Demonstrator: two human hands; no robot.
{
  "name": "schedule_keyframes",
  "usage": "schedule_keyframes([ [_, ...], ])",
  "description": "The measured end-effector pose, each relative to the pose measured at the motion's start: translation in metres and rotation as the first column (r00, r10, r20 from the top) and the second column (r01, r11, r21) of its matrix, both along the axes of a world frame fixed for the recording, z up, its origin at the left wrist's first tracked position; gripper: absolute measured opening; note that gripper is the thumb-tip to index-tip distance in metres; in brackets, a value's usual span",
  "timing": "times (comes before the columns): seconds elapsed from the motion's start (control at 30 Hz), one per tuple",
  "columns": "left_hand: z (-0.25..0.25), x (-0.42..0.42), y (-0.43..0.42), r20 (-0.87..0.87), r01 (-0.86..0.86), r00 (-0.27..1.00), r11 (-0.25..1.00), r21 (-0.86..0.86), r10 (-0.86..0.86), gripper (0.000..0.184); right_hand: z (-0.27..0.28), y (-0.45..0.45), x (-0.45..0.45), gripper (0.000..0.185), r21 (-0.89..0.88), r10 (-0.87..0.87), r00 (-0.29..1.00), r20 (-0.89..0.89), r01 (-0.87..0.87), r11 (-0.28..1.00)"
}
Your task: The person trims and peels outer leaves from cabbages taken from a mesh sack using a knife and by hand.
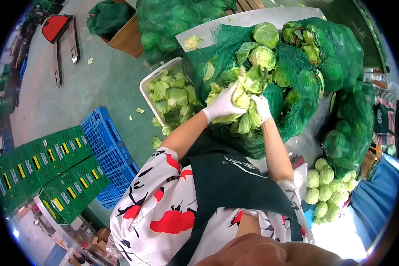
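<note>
My left hand (pixel 224 105), in a white glove, is closed around a leafy green cabbage (pixel 241 96) and holds it above the green mesh sack (pixel 208 51). Against the right side of the same cabbage is my right hand (pixel 262 107), also gloved, with its fingers curled. A narrow dark shape (pixel 265 80) rises just above the right hand; whether it is a blade or a leaf edge I cannot make out. Loose outer leaves hang beneath both hands. Just beyond them, two round cabbages (pixel 262 57) rest on the opened sack.
Left of the metal table (pixel 252 17) stands a white crate (pixel 144 88) of loose leaves. Full mesh sacks (pixel 341 53) lie at the right, with pale trimmed cabbages (pixel 326 190) nearer me. Blue crates (pixel 104 146) and green crates (pixel 44 166) stand at lower left.
</note>
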State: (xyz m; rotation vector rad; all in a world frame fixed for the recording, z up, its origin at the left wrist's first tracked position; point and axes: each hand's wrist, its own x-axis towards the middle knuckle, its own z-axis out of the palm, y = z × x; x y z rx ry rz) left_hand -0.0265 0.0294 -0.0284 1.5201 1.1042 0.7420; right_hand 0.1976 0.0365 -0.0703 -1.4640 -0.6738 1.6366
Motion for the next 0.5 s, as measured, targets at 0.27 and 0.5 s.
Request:
schedule_keyframes([
  [0.27, 0.058, -0.131, -0.068, 0.179, -0.326, 0.925, 0.942, -0.075, 0.334, 0.111, 0.095, -0.007, -0.163, 0.048, 0.185, 0.339, 0.939, 0.049, -0.342, 0.921],
  [0.5, -0.048, -0.233, -0.069, -0.033, -0.541, 0.837, 0.817, -0.198, 0.546, 0.102, 0.115, -0.017, -0.217, 0.078, 0.246, 0.566, 0.809, 0.157, -0.587, 0.771],
])
